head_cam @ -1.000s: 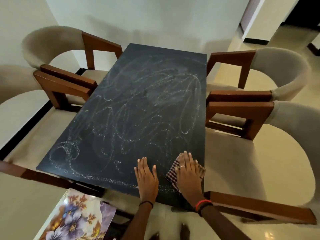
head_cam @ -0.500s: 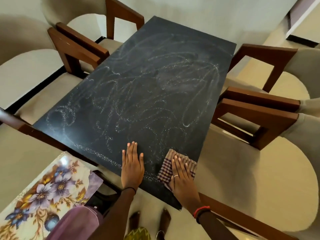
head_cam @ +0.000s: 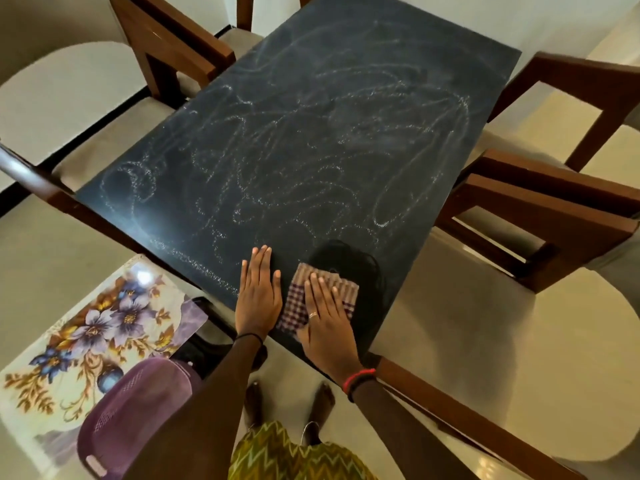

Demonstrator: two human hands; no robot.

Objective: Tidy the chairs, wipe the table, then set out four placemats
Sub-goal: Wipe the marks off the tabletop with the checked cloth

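Fingers (head_cam: 322,289) of the right hand (head_cam: 327,320) lie flat and spread on a checked cloth (head_cam: 341,292), pressing it onto the dark table (head_cam: 311,140) near its close edge; nothing is pinched, the palm simply bears down. The cloth shows above and to the left of that hand, its far edge bunched in ridges. Just left of it, the left hand (head_cam: 258,296) rests flat on the bare tabletop, fingers together and straight, holding nothing, close beside the cloth but whether it touches is hard to tell.

Just beyond the cloth sits a darker rounded patch (head_cam: 341,258) on the surface, and further out pale looping streaks (head_cam: 311,188) cover most of the table.

Right of the hands, a wooden chair arm (head_cam: 540,216) comes close to the table's side, with a second chair (head_cam: 588,91) further off on that side; their pale seats run up to the table's edge. Left and beyond, another wooden arm (head_cam: 173,39) stands against the far left edge.

Near the left forearm, below the table's close corner, a floral placemat (head_cam: 86,323) lies flat, and a purple basket (head_cam: 135,403) overlaps its near corner. Under the wrists, two bare feet (head_cam: 322,407) stand on the pale floor (head_cam: 450,341) at the table's end, above a patterned yellow-green garment (head_cam: 287,455).
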